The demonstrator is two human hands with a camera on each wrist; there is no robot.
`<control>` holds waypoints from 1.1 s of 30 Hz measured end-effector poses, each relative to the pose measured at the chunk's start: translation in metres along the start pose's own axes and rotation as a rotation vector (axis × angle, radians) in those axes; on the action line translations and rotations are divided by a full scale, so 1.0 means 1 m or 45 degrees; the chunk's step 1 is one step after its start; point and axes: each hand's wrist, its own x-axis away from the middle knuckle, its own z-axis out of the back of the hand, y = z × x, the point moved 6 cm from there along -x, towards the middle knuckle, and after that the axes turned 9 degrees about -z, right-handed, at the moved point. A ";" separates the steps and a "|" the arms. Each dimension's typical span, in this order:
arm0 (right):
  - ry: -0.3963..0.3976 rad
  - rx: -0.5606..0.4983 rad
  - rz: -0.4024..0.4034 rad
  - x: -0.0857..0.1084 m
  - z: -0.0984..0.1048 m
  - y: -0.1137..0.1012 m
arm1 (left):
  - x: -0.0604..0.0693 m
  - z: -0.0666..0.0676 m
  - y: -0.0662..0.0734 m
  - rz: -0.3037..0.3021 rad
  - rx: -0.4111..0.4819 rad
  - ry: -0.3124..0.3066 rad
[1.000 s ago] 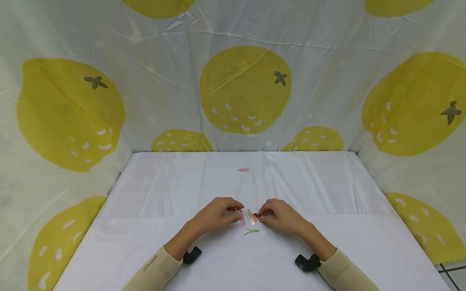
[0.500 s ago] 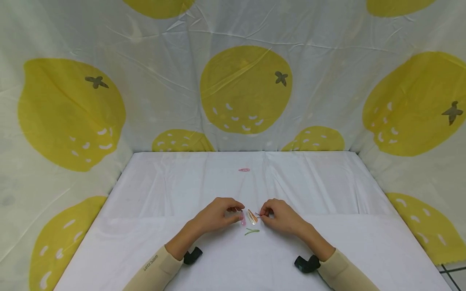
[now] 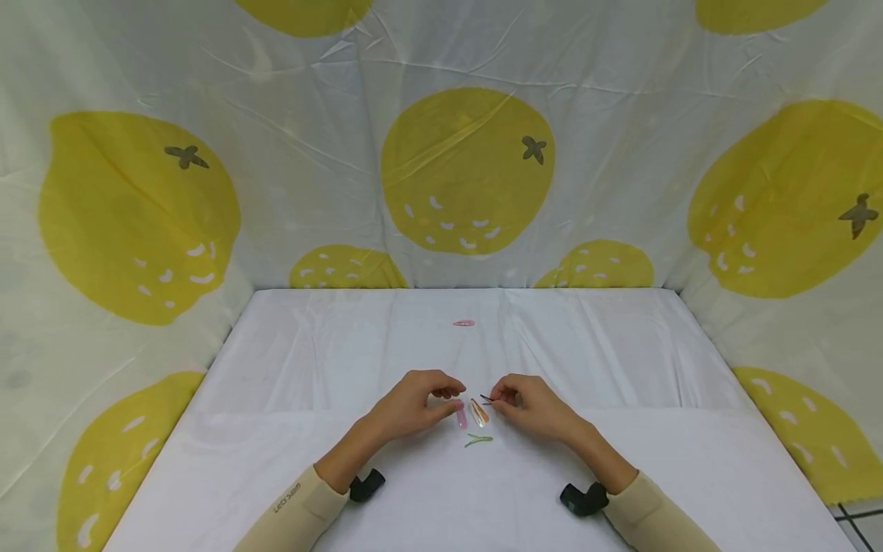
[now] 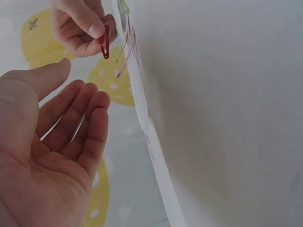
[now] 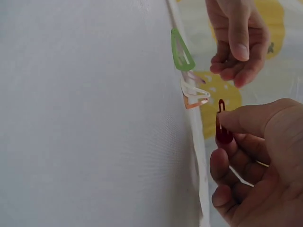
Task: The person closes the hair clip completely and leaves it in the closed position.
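The right hand [image 3: 534, 406] pinches a dark red hair clip [image 5: 224, 135] between thumb and fingers, lifted off the cloth. Facing it, the left hand [image 4: 61, 137] holds nothing, its fingers loosely bent and its thumb apart from them. In the head view a pink clip [image 3: 461, 416] lies by the left thumb tip. To its right are a whitish clip and an orange clip [image 3: 482, 415] close together. Nearer the person lies a green clip [image 3: 479, 439], its two arms spread.
Another pink clip [image 3: 464, 323] lies farther back on the white cloth-covered table [image 3: 586, 460]. A curtain [image 3: 324, 169] printed with yellow fruit stands behind and along both sides. Dark wrist cameras sit at both sleeves.
The right hand has raised the red clip slightly from beside the orange one and turned it. The left hand has lifted a little, its fingers parting from the near pink clip.
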 end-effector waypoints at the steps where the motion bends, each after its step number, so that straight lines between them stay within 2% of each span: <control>1: 0.002 -0.011 0.015 0.000 0.000 -0.001 | -0.001 0.001 0.001 -0.007 -0.001 0.011; 5: 0.015 -0.034 0.054 -0.002 0.002 -0.004 | -0.005 0.002 0.004 -0.036 -0.005 0.032; 13: 0.063 -0.024 0.040 -0.007 0.008 -0.010 | -0.009 0.004 0.006 -0.053 0.015 0.065; 20: 0.074 -0.019 0.114 -0.013 0.012 -0.023 | -0.011 0.004 0.008 -0.075 0.007 0.102; 28: 0.086 -0.011 0.103 -0.018 0.019 -0.032 | -0.018 0.009 0.006 -0.048 -0.016 0.200; 33: 0.097 -0.008 0.100 -0.022 0.021 -0.035 | -0.022 0.011 0.005 -0.025 -0.022 0.209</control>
